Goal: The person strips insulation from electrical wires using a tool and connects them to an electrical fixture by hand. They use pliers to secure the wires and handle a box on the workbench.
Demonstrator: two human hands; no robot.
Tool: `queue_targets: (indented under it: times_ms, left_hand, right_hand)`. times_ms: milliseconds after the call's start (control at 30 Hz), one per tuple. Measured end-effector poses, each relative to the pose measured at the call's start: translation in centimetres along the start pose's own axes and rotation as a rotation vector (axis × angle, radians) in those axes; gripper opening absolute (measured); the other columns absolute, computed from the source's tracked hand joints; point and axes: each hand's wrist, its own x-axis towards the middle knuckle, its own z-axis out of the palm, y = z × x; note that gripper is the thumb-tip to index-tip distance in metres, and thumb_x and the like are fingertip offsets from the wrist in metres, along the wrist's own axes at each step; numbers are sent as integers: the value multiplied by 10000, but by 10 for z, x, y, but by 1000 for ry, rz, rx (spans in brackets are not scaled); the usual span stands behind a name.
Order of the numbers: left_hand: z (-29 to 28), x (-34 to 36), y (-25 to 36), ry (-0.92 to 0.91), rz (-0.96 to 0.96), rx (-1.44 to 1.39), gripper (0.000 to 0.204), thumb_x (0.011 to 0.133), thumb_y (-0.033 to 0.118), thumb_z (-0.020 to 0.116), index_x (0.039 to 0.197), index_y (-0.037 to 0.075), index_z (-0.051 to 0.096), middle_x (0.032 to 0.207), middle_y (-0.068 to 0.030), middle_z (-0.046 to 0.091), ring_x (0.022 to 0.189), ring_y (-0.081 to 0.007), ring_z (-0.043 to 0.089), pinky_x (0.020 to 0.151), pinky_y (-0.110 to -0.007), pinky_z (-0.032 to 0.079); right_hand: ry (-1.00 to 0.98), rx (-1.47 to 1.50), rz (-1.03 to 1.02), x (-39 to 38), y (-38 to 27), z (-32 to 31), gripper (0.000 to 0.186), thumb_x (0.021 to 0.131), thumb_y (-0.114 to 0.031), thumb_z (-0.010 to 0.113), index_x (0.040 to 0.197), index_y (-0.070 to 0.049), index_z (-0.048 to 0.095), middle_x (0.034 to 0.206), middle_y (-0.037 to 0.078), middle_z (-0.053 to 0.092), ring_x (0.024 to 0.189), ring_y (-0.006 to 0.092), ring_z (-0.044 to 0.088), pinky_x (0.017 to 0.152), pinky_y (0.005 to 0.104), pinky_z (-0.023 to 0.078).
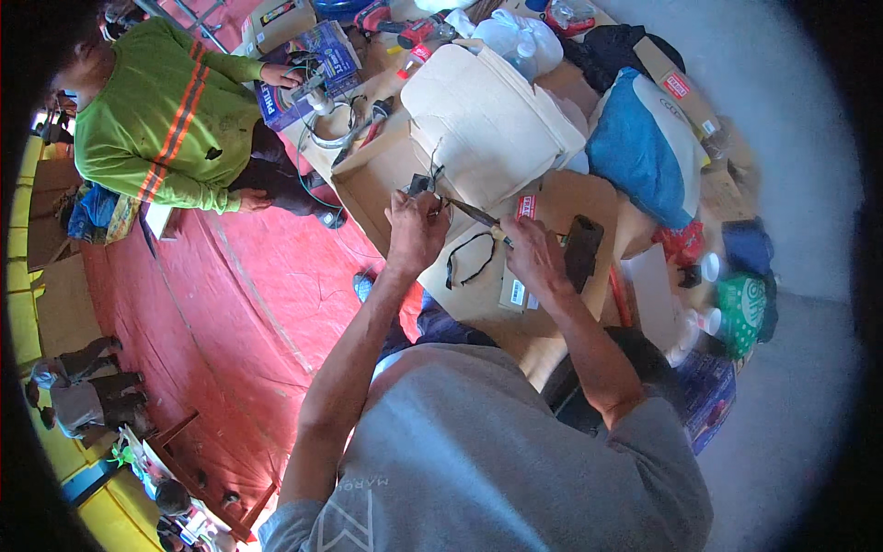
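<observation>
Reading my left hand as the middle of a clock dial: out at ten, a co-worker in a green long-sleeved top (152,120) stands by the bench, and the red floor covering (216,304) spreads at about eight. Nearer, at ten, is the shallow brown box (363,189). At the centre, my left hand (418,230) is closed in a pinch on a small black piece (418,183), which sticks up from my fingertips at twelve, over the edge of that box, with thin dark wires (435,171) at one. I judge the piece light and stiff, its wires springy and easily torn, so the body is the place to grip. At five lies a black cable loop (450,271), soft-looking and untouched. A slim dark tool (474,213) points at the piece from three; whether its tip touches, I can't tell. The pale carton (497,115) lies beyond, at one. My right hand (533,253) is apart from the left, at half past three, wrapped round the tool's handle — rigid, I think, and best held well back from the tip. Farther along, just past three, sits a dark flat slab (584,248), then the blue-and-white bag (639,147) toward two.
</observation>
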Motion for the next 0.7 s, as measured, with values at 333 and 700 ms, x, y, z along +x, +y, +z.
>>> queue_targets:
  times_ms: [333, 700]
  left_hand:
    - [-6, -3, -14, -66, 33, -420, 121, 897, 165, 755, 977, 77, 731, 927, -89, 709, 967, -265, 560, 948, -405, 377]
    - [-32, 4, -34, -373, -54, -604, 144, 982, 218, 726, 1012, 78, 733, 908, -2, 635, 963, -154, 502, 975, -357, 353]
  right_hand:
    - [-215, 561, 118, -14, 42, -18, 396, 972, -345, 759, 1152, -18, 626, 966, 125, 690, 894, 170, 685, 815, 364, 553]
    - [-595, 1284, 217, -12, 42, 8, 192, 1067, -246, 629, 1128, -66, 603, 860, -8, 597, 1020, 155, 690, 841, 309, 528]
